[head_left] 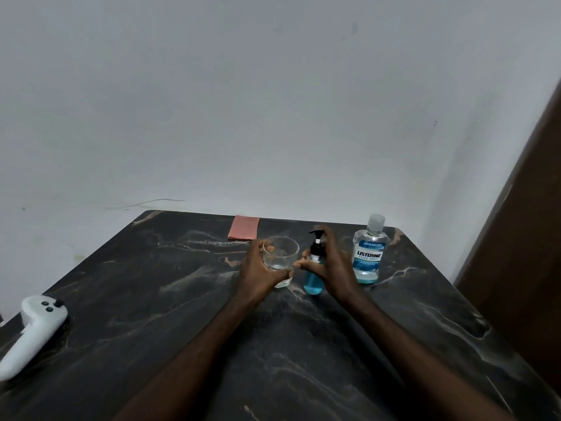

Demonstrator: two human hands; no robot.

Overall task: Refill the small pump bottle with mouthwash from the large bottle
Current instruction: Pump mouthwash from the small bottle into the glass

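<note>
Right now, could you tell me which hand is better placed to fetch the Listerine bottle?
Probably right. The right hand holds the pump bottle just beside the Listerine bottle; the left hand grips the glass, farther away.

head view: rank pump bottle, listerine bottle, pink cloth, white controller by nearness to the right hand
1. Pump bottle: gripped by the right hand.
2. Listerine bottle: just right of it.
3. Pink cloth: back left.
4. White controller: far left edge.

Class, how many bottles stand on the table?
2. The small pump bottle stands mid-table, gripped by the right hand; the large bottle stands untouched to its right. None seems hidden.
</note>
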